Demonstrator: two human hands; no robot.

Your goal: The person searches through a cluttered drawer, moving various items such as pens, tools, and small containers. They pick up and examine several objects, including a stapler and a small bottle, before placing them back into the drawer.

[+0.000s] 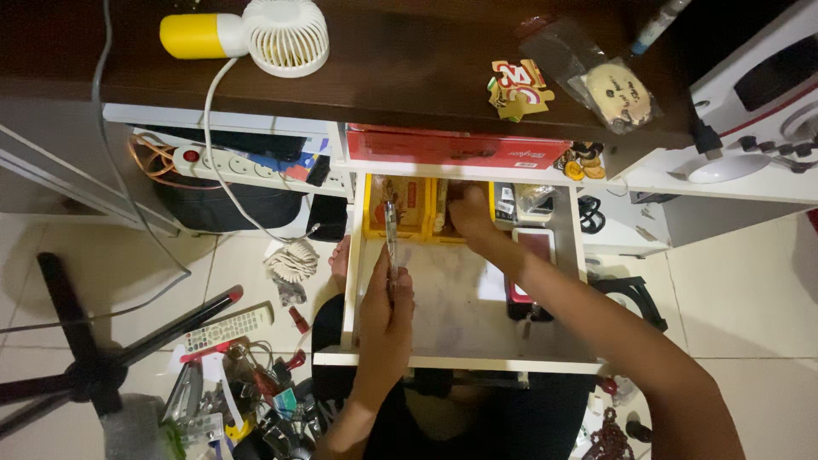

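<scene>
Dark wood desk [409, 77] fills the top of frame; white open drawer [464, 362] sits centre, below it. Drawer floor mostly bare, with yellow boxes [400, 209] packed along its back edge.

Right hand [470, 217] reaches into the back row, fingers closed around a dark item between the boxes. Can't tell what it is; the hand covers it.

Left hand [388, 311], centre frame over the drawer's left half, fingers wrapped on a clear-handled screwdriver-like tool [391, 247], tip pointing up-frame.

To do it well, I'd say: pull the item straight up so neighbouring boxes don't tip, and keep the tool tip off the right wrist.

Red object [537, 255] at drawer right is half hidden by the forearm. Floor clutter lower left too jumbled to sort.
</scene>
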